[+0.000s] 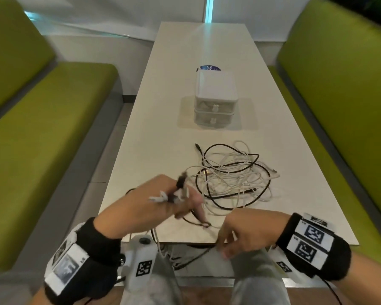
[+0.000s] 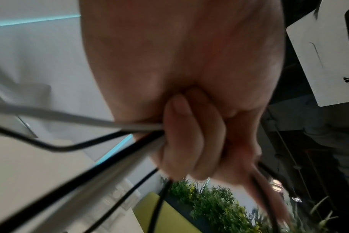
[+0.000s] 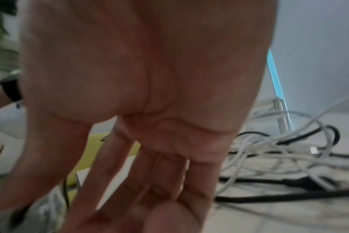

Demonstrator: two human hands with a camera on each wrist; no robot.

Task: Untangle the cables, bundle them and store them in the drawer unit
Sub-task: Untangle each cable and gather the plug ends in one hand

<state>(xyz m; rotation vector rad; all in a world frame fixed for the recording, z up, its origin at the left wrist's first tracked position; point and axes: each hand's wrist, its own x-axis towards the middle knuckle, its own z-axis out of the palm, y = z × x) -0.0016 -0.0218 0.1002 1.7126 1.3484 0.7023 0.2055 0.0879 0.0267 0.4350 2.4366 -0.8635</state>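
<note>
A long white table [image 1: 185, 62] runs down the middle, with a green bench [image 1: 42, 119] at 9 o'clock and another green bench [image 1: 343, 95] at 3 o'clock.

The small white drawer unit [image 1: 216, 100] stands in the middle of the table. It has two drawers, one on top of the other, and both are pushed in. A blue sticker [image 1: 209, 68] peeks out behind it, at its 12 o'clock side.

The cables [image 1: 231, 175] lie in a messy pile of white and black loops on the table, at 6 o'clock from the drawer unit and well apart from it. Some strands hang over the near edge of the table.

The left hand [image 1: 163, 201] is up above the near edge, at 9 o'clock from the pile. Its fingers [image 2: 185, 137] are curled tight round a bunch of black and white cables [image 2: 102, 130], and plug ends stick out of the fist.

The right hand [image 1: 242, 234] is low at the near edge, at 6 o'clock from the pile. Its fingers [image 3: 130, 170] point down, long and loose. A thin cable runs by the fingertips, but it is too blurry to tell if the hand has hold of it.
</note>
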